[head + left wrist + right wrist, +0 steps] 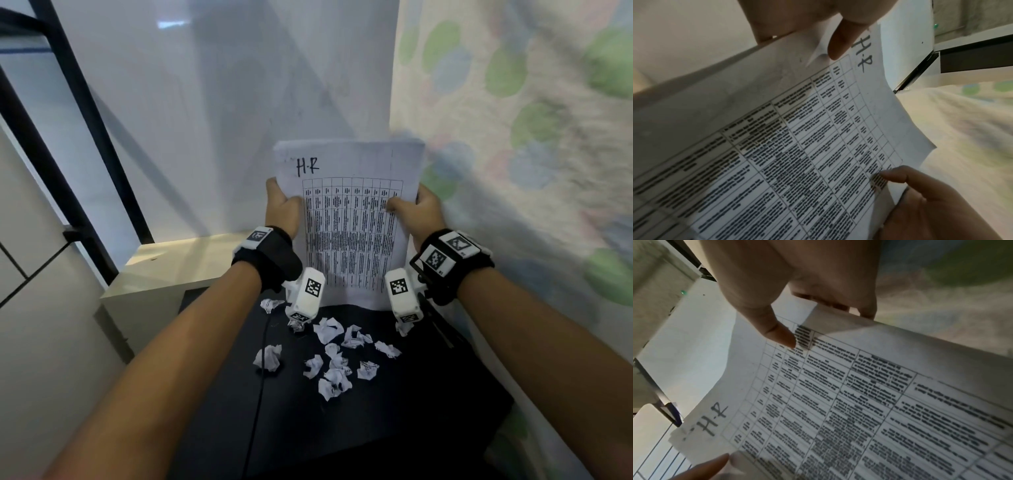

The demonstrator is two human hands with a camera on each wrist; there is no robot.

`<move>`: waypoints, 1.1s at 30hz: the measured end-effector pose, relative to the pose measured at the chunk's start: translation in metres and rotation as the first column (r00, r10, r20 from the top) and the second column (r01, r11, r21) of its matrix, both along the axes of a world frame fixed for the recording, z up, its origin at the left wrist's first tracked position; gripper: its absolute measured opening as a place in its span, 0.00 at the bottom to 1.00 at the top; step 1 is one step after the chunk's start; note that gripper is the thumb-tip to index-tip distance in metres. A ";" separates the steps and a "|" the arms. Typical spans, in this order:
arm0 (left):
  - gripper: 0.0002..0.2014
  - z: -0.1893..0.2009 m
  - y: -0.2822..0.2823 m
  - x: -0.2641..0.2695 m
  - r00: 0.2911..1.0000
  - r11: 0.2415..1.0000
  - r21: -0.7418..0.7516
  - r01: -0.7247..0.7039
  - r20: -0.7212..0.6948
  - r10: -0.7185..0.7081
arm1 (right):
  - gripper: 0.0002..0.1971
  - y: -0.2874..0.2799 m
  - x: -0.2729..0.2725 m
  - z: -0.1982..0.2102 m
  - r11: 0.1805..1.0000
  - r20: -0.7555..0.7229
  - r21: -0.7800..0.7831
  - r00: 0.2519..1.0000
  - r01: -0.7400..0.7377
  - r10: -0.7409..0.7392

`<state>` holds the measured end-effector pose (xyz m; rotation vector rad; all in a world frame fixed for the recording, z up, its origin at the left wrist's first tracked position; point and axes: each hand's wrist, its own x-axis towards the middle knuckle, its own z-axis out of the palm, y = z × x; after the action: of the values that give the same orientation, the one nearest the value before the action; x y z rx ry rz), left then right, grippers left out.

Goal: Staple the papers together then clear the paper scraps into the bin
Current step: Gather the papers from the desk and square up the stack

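A stack of papers point(352, 222), with a printed table and "H.R" handwritten at the top, stands upright over the back of the black table point(411, 411). My left hand point(281, 205) grips its left edge, thumb on the front sheet. My right hand point(411, 205) grips the right edge the same way. The left wrist view shows the papers point(797, 146) under my left thumb point(840, 43). In the right wrist view my right thumb point(777, 331) presses the papers point(838, 402). Several crumpled paper scraps point(332, 356) lie scattered on the table below. No stapler or bin is in view.
A black cable point(260, 377) runs across the table's left part. A pale low ledge point(154, 274) stands to the left of the table. A dotted curtain point(513, 137) hangs close on the right, and a white wall point(222, 102) rises behind the papers.
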<state>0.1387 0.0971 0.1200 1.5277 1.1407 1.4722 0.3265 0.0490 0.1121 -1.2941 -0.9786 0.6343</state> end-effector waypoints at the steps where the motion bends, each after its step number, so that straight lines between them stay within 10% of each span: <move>1: 0.13 0.001 0.000 0.000 1.000 1.000 -0.008 0.011 -0.001 -0.011 | 0.13 0.001 -0.001 0.000 1.000 -0.002 0.007 1.000 -0.004 0.004; 33: 0.15 0.004 -0.006 -0.016 1.000 0.996 -0.091 -0.001 -0.028 -0.002 | 0.11 0.004 -0.002 0.008 0.999 -0.022 0.016 0.999 -0.033 0.033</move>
<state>0.1230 0.0913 0.1242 1.4898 1.2076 1.3832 0.3243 0.0532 0.1203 -1.2564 -0.9868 0.6640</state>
